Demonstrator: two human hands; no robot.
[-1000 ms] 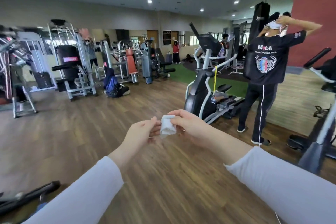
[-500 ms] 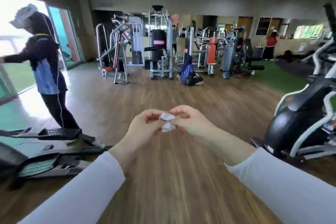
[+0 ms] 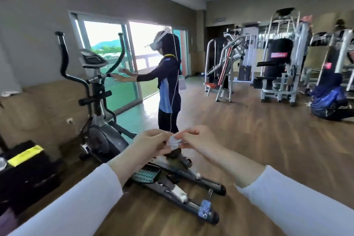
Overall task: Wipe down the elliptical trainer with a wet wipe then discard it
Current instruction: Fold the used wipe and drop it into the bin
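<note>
- Left sleeve [image 3: 76, 207] and right sleeve [image 3: 297, 201], both white, enter from the bottom corners
- Left hand [image 3: 147, 144]: fingers curled, thumb and fingertips pinching the left edge of the wet wipe [image 3: 173, 142]
- Right hand [image 3: 199, 140]: fingers curled likewise, pinching the wipe's right edge; the hands meet at mid-frame with the wipe between them
- Wet wipe: small, white, crumpled, held in the air above the trainer's rails, touching no part of the machine
- Elliptical trainer [image 3: 99, 101]: just beyond and below the hands, standing on the wooden floor [image 3: 268, 140]; black foot pedal [image 3: 146, 175] with teal studs lies under the left wrist; rails run toward lower right
- Small bluish object [image 3: 205, 208] at the rear end of the near rail; cannot tell what it is
- Black case [image 3: 24, 168] with a yellow strip on top, on the floor at far left, beside the trainer
- Trainer's console [image 3: 93, 58] and upright handlebars rise at left, near the wall
- Second person [image 3: 168, 82], dark clothes, white headset, stands beyond the trainer with both hands stretched toward its handlebar; contact cannot be told
- Sliding glass doors [image 3: 107, 44] behind that person, bright daylight outside
- Weight machines [image 3: 277, 63] along the far right; a figure in blue [image 3: 325, 99] sits low on the floor in front of them
</note>
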